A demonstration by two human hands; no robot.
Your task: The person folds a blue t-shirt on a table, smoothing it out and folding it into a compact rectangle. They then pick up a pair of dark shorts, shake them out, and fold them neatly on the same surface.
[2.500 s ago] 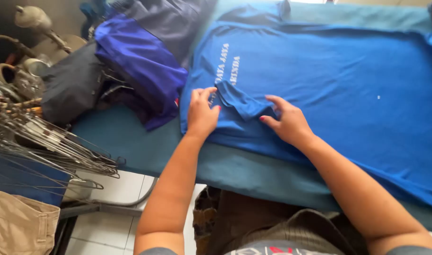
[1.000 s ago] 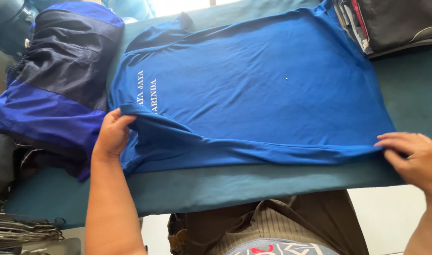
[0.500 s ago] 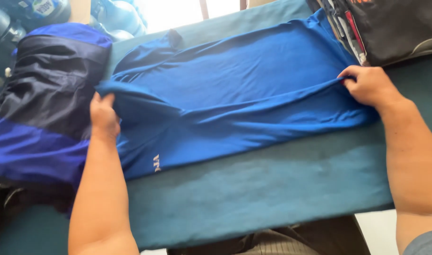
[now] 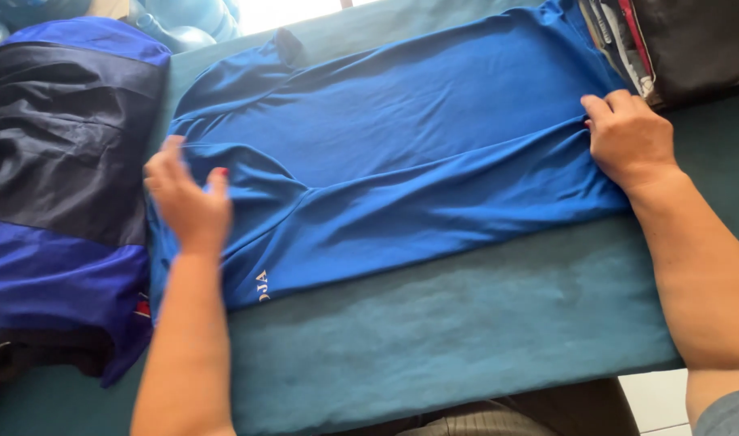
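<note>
A laundry or garment workroom: a padded teal folding table [image 4: 466, 323] with stacked clothes [image 4: 62, 186] alongside.

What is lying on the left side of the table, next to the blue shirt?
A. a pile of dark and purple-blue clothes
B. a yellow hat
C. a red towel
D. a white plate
A: a pile of dark and purple-blue clothes lies beside the blue shirt, just past the left hand resting on the shirt's folded sleeve end.
</note>
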